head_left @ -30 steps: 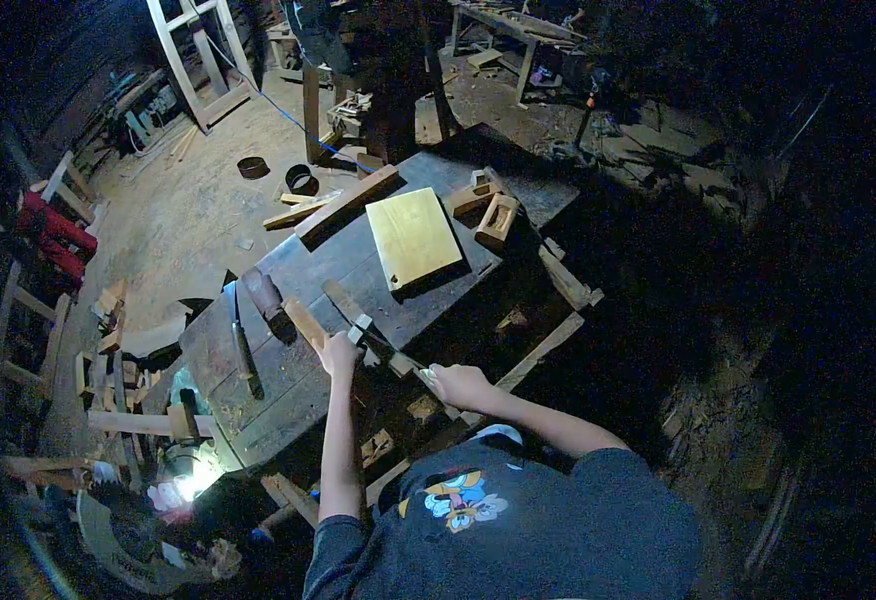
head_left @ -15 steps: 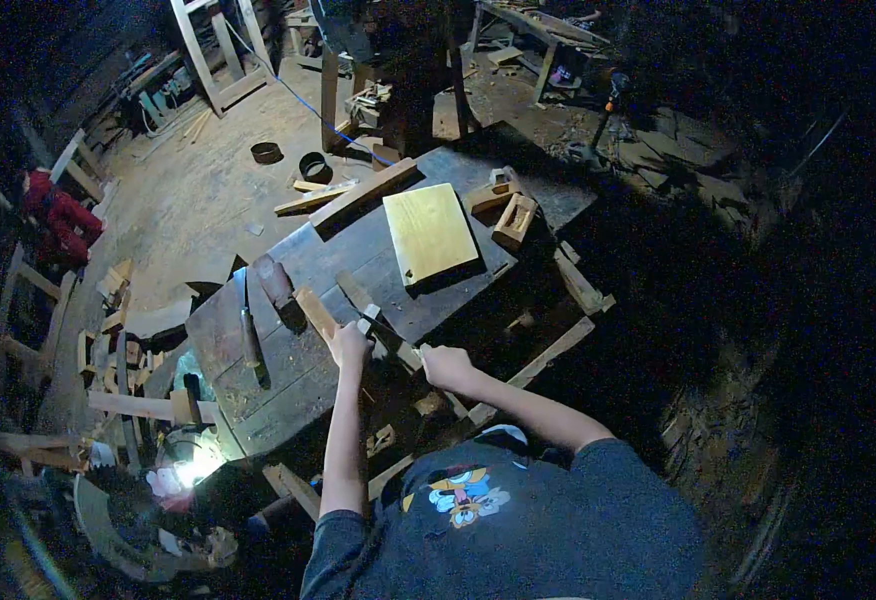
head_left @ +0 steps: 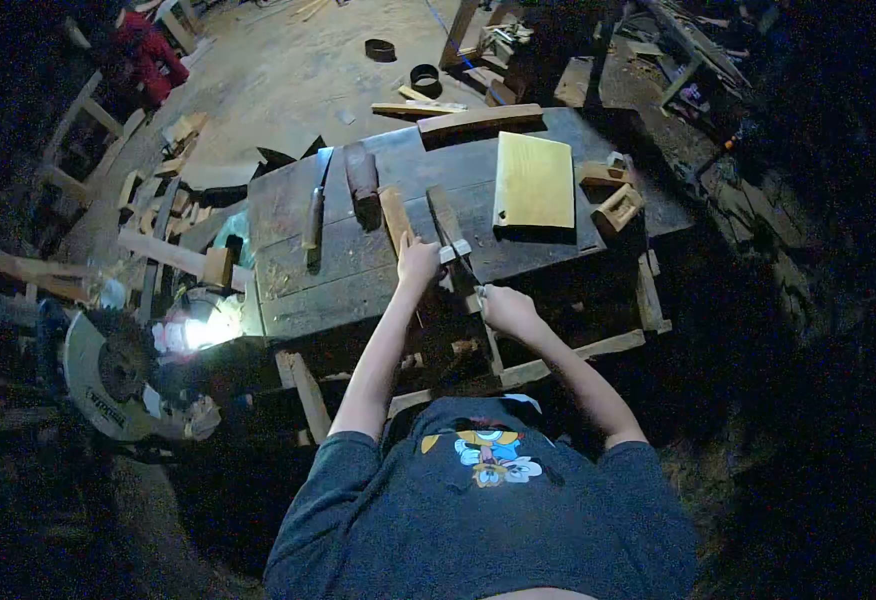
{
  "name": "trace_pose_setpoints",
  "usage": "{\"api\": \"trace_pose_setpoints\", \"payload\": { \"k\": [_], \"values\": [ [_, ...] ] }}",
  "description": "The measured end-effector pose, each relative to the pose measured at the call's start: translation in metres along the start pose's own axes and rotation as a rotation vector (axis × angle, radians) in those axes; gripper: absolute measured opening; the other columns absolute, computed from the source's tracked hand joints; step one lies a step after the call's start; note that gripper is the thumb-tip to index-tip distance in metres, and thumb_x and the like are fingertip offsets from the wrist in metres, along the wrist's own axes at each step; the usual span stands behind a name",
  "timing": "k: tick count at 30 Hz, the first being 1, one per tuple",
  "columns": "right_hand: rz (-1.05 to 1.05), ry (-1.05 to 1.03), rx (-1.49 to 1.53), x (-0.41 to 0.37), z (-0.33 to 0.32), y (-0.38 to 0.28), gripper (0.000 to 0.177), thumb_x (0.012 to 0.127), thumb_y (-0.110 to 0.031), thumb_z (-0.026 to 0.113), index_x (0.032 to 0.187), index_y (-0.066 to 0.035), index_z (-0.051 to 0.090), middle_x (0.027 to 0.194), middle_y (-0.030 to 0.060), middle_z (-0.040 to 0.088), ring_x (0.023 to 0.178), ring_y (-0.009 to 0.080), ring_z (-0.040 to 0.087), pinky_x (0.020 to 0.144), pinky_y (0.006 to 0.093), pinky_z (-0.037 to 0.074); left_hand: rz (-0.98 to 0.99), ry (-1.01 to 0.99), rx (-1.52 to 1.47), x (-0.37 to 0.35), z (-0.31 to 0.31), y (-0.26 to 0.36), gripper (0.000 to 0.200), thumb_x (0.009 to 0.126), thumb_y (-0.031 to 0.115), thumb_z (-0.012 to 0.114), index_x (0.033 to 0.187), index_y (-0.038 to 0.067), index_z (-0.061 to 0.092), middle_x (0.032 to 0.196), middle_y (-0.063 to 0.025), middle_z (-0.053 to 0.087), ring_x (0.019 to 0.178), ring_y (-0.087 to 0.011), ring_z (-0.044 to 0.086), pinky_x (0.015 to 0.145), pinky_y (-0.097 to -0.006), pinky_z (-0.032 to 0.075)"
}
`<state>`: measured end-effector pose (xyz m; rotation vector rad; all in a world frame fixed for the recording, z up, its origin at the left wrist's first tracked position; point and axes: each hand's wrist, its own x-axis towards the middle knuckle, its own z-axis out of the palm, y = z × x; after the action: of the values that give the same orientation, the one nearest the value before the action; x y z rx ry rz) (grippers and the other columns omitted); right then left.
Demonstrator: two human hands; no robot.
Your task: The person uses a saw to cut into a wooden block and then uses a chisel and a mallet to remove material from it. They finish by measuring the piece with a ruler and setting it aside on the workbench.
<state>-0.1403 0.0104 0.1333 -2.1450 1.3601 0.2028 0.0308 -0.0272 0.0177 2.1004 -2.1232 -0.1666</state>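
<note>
My left hand point(head_left: 418, 262) is closed at the near end of a flat wooden strip point(head_left: 392, 212) on the workbench point(head_left: 298, 300). Against its thumb side is a small pale block point(head_left: 454, 251). In my right hand point(head_left: 508, 310), the fingers are wrapped round the near end of a thin dark tool point(head_left: 466, 266), which reaches across to the pale block. Its exact kind is too dark to make out. Another narrow board point(head_left: 442, 212) lies just beyond. Further left are a dark wooden block point(head_left: 362, 180) and a long-bladed tool with a wooden handle point(head_left: 314, 215).
A yellow board point(head_left: 536, 182) lies at the bench's back right, near a wooden hand plane point(head_left: 619, 207). A curved wood piece point(head_left: 480, 122) sits along the far edge. Left of the bench are a circular saw point(head_left: 108, 375) and a bright lamp point(head_left: 203, 333). A person in red point(head_left: 148, 58) is far left.
The view has swung left and down, so the bench appears turned and shifted to the right. Both hands keep their holds, and the thin tool still lies across by the pale block.
</note>
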Motion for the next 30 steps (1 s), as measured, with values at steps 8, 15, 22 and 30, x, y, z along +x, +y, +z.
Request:
{"api": "trace_pose_setpoints", "payload": {
  "k": [8,15,22,30],
  "values": [
    [0.076,0.111,0.043,0.067,0.024,-0.008,0.039,0.064,-0.038,0.050,0.075,-0.001,0.051,0.074,0.0186,0.054,0.071,0.0301,0.054,0.061,0.0394,0.042,-0.006,-0.006,-0.017,0.001,-0.006,-0.001,0.015,0.061,0.020,0.053,0.074,0.012,0.055,0.071,-0.0085,0.055,0.080,-0.0217,0.050,0.086,-0.0401,0.024],
    [0.053,0.070,0.082,0.064,0.019,0.001,0.025,0.072,-0.023,0.037,0.079,-0.002,0.049,0.073,0.0205,0.053,0.072,0.0334,0.051,0.063,0.0400,0.040,-0.004,0.013,0.008,0.000,-0.011,0.005,0.024,0.055,0.025,0.060,0.077,0.014,0.057,0.071,-0.0065,0.056,0.078,-0.0192,0.051,0.087,-0.0383,0.024],
    [0.059,0.138,0.076,0.008,0.046,0.018,0.021,0.074,-0.019,0.034,0.085,-0.004,0.043,0.069,0.0208,0.053,0.065,0.0348,0.051,0.057,0.0430,0.040,-0.133,-0.235,0.035,0.004,-0.019,0.009,0.036,0.053,0.035,0.061,0.080,0.012,0.056,0.079,-0.0079,0.056,0.081,-0.0202,0.052,0.089,-0.0356,0.022],
    [0.194,0.079,0.188,-0.119,0.052,0.058,0.023,0.076,-0.023,0.037,0.088,-0.006,0.044,0.068,0.0216,0.051,0.065,0.0361,0.049,0.057,0.0437,0.039,-0.104,-0.197,0.079,0.005,-0.011,0.008,0.038,0.052,0.037,0.062,0.084,0.017,0.056,0.082,-0.0036,0.056,0.084,-0.0154,0.051,0.090,-0.0366,0.021]
  ]
}}
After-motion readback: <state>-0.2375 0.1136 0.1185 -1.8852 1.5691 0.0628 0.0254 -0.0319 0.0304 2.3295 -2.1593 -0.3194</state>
